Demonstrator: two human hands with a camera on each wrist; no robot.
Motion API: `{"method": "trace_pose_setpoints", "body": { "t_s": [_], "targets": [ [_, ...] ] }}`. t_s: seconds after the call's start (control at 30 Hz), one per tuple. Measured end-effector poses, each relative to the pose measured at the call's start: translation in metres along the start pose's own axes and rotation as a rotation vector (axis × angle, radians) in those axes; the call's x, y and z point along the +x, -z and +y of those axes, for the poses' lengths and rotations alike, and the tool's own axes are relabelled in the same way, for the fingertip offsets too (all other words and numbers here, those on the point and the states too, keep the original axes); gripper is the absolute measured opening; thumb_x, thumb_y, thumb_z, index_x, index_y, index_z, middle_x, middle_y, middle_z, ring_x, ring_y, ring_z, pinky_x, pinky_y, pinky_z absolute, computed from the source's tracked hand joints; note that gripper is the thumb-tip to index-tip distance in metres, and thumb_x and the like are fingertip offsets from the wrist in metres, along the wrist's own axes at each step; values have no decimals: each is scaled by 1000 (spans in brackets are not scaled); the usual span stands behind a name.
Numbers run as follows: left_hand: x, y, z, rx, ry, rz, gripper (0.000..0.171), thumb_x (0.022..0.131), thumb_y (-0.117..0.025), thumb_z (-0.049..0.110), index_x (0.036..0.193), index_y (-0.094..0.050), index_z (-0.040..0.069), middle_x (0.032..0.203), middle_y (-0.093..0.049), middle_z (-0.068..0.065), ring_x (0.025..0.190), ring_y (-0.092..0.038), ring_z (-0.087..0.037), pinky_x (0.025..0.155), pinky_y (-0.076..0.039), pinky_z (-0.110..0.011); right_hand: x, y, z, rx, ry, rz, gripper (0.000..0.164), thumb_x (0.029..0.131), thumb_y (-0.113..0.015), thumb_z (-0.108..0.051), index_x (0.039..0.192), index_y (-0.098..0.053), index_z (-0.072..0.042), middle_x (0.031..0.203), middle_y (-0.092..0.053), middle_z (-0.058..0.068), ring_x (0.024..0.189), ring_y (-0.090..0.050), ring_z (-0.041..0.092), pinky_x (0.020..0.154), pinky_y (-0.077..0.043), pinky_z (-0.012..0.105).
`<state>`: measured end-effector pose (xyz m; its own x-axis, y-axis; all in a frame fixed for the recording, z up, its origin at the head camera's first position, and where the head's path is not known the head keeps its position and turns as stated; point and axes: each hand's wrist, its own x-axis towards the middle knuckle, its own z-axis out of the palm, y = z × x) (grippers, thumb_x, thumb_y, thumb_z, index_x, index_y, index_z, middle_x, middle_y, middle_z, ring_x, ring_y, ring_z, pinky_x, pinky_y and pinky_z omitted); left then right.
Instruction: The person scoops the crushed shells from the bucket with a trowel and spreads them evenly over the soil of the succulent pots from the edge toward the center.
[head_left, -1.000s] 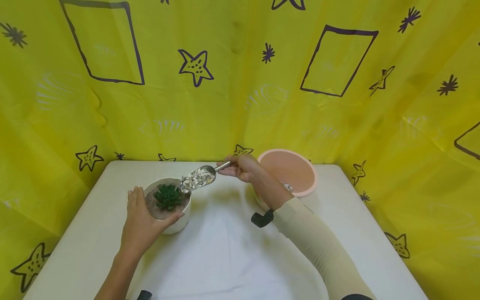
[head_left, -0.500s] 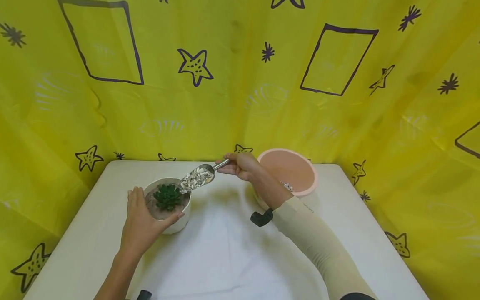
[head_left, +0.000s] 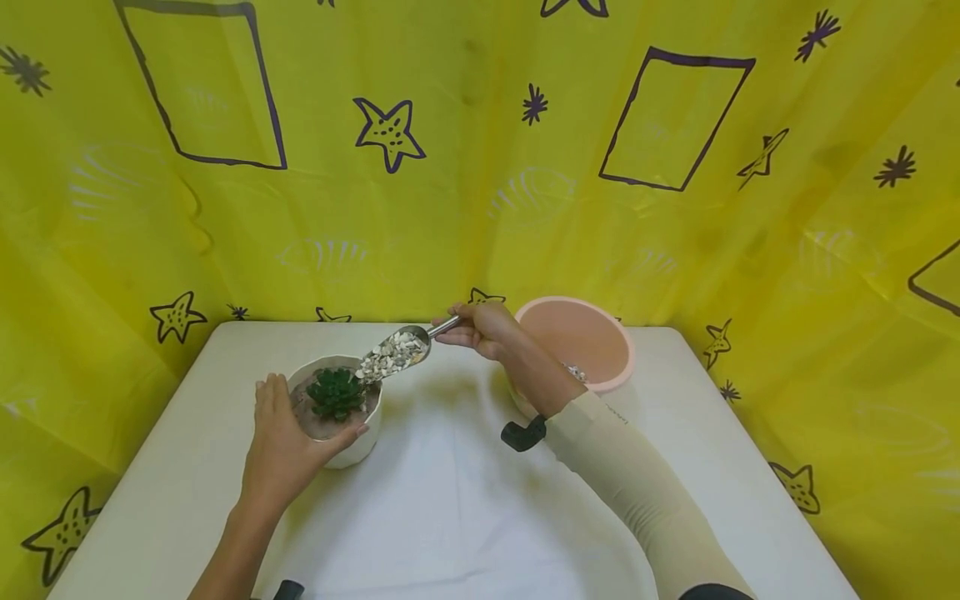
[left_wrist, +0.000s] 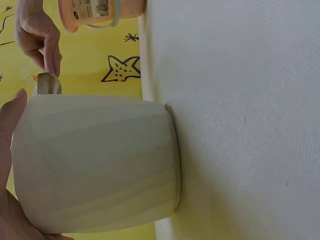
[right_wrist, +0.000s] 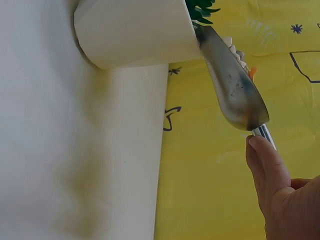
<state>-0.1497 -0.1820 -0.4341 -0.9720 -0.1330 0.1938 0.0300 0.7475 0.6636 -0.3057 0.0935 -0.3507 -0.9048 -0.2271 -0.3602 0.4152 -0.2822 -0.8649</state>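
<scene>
In the head view a white plant pot (head_left: 358, 450) with a green succulent (head_left: 335, 393) in greyish soil stands on the left of the table. My left hand (head_left: 281, 446) grips this pot, its thumb along the near side and the fingers at the left rim. My right hand (head_left: 483, 332) holds a metal scoop (right_wrist: 235, 82) by its thin handle. White and grey pebbles (head_left: 393, 354) fill the scoop, whose tip lies over the pot's right rim beside the succulent. From below, the right wrist view shows the scoop sloping down to the rim.
A pink bucket (head_left: 566, 321) stands at the back right, partly behind my right forearm, with some pebbles (head_left: 574, 372) inside. A white cloth-like surface covers the table (head_left: 450, 500). A yellow patterned curtain (head_left: 465, 208) hangs directly behind it and along both sides.
The pebbles have slid slightly towards the scoop's tip, nearer the succulent. Both hands and the pot stay almost where they were.
</scene>
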Motion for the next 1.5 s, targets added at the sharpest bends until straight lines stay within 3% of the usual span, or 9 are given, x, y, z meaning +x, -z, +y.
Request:
{"method": "trace_pose_setpoints", "body": {
  "t_s": [0.13,0.23,0.33,0.4,0.57,0.8,1.03,1.27,1.5],
  "targets": [
    [0,0,0,0,-3,4,142,75,-91,57,162,-2,-12,168,-4,-37,157,1,-51,110,-26,-78,0,-1,-1,2,6,0,23,113,-42,-4,98,-57,5,141,-52,41,67,-77,24,72,-63,37],
    [1,0,0,-2,-11,10,141,76,-91,55,162,-3,-12,168,-5,-37,157,0,-51,110,-26,-77,0,-1,-1,-8,7,1,25,113,-42,-4,95,-57,3,141,-53,40,88,-78,34,74,-63,38],
    [1,0,1,-7,-16,12,140,76,-91,55,162,-4,-13,168,-5,-37,157,0,-51,110,-27,-78,0,-1,-1,-11,8,8,26,113,-42,-4,94,-57,3,140,-55,39,110,-66,43,75,-63,38],
    [1,0,1,-11,-15,8,140,76,-91,54,162,-4,-12,168,-5,-37,157,0,-51,110,-27,-78,0,-2,-1,-9,8,12,25,113,-42,-4,96,-57,4,140,-55,39,117,-59,45,76,-62,38],
    [2,1,1,-19,-8,-5,141,75,-91,55,163,-3,-12,168,-4,-37,156,0,-52,111,-26,-78,0,-1,-1,-2,9,17,22,113,-42,-5,101,-57,6,140,-54,39,117,-60,44,76,-63,38],
    [2,2,-1,-37,-7,-18,142,75,-91,56,164,-2,-9,169,-3,-35,157,2,-50,111,-24,-79,-1,-1,0,4,10,33,24,113,-43,-6,97,-58,4,140,-55,39,120,-59,45,76,-62,39],
    [-3,-2,3,-36,85,0,145,75,-90,59,162,3,-11,169,5,-34,156,9,-50,115,-18,-77,0,-3,2,20,0,43,21,113,-44,-5,102,-58,5,140,-56,38,121,-59,46,77,-62,41],
    [-10,-12,13,-101,174,129,146,69,-96,55,164,-3,-7,169,-5,-34,156,-2,-51,115,-25,-74,0,-4,1,7,4,43,21,114,-43,-6,104,-57,6,139,-56,38,121,-58,45,78,-62,39],
    [-8,-22,20,-143,229,130,145,71,-95,56,164,-3,-7,169,1,-36,151,-16,-60,111,-29,-77,-1,-5,-1,4,6,42,22,113,-45,-6,99,-58,4,137,-58,38,121,-59,46,77,-61,41]
  ]
}}
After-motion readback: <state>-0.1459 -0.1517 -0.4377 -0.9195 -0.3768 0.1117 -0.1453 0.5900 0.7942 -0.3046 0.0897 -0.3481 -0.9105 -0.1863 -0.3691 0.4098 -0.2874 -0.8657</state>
